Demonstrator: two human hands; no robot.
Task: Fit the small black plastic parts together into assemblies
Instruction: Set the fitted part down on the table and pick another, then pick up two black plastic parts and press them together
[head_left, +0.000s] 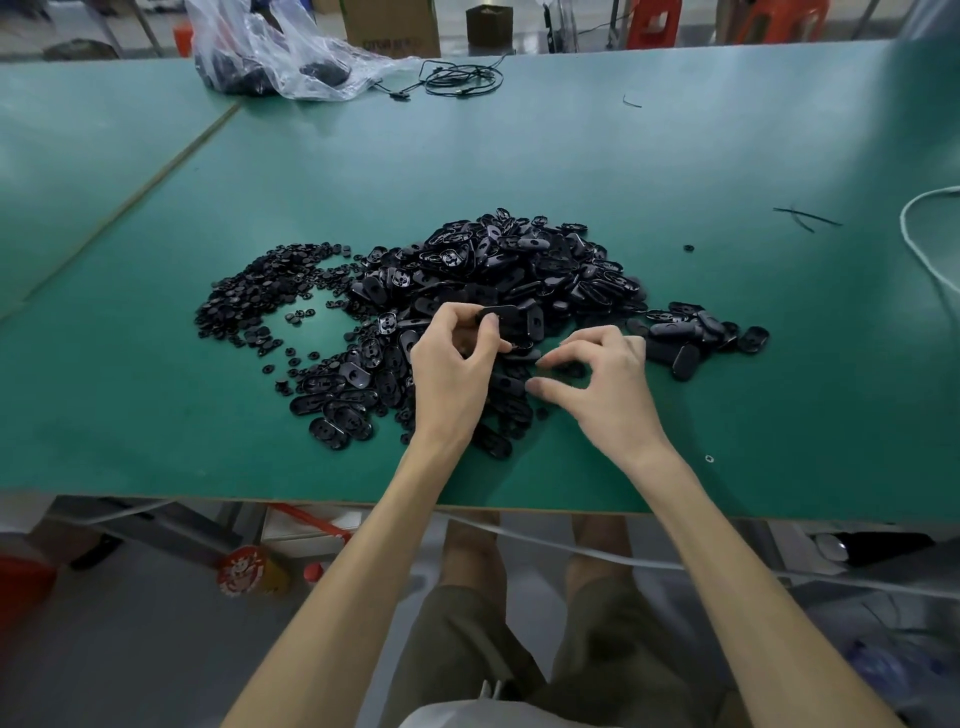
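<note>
Matte green table (156, 415); left hand (452, 364) fingers (488, 328) pinch glossy oval part (503, 313), right hand (608, 389) unclear.

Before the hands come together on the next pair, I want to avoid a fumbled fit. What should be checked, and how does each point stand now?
1. left hand holds an oval part: ok, pinched between thumb and fingers above the pile.
2. right hand has a small mating piece in its grip: cannot tell, its fingers curl low over the pile.
3. Which face of the held oval part is up: cannot tell.
4. Supply of small round parts: ok, heaped left of the oval pile.
5. Parts lie back from the near edge of the table: ok.
</note>
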